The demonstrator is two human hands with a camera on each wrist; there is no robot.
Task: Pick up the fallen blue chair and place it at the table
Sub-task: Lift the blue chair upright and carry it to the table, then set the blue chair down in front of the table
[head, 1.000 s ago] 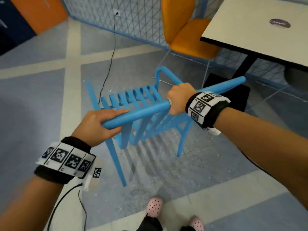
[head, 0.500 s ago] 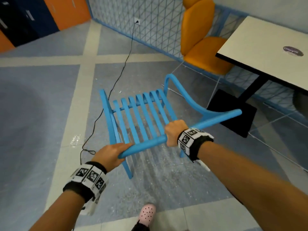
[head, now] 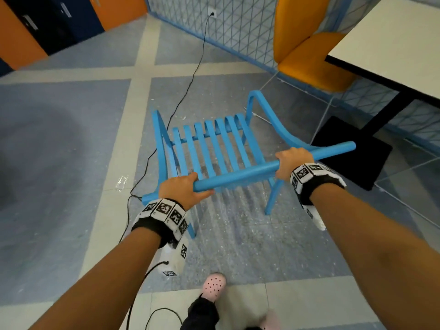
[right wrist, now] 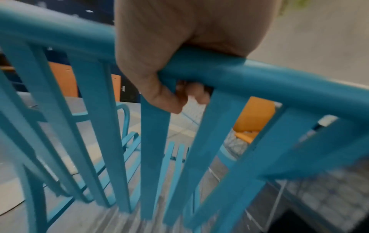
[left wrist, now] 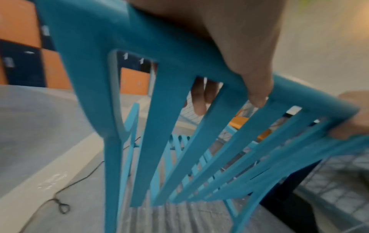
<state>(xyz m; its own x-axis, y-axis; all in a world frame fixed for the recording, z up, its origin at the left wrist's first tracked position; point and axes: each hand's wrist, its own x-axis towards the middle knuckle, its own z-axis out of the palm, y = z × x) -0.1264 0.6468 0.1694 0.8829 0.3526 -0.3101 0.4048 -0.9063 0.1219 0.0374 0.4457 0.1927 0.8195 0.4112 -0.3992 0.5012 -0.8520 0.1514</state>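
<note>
While the chair (head: 214, 148) stands upright near the table (head: 390, 44), both hands, left (head: 181, 189) and right (head: 291, 163), grip its top rail.

Matt, smooth blue plastic chair (head: 214, 144); speckled, scuffed floor (head: 71, 139); smooth matt tabletop (head: 392, 44)

the floor (head: 59, 144) is grey-blue, crossed by broad pale stripes (head: 133, 108) that meet left of the wall socket (head: 211, 13). the socket sits low on a pale wall (head: 240, 27) patterned with thin blue diagonal lines and edged with a blue skirting. a black cable (head: 190, 79) hangs from the socket and trails across the floor. far left of the socket stand orange and dark blue locker doors (head: 59, 22). right of the socket, against the same wall, is an orange padded chair (head: 307, 51). scuffed whitish marks (head: 238, 225) show on the floor well below the socket.
</note>
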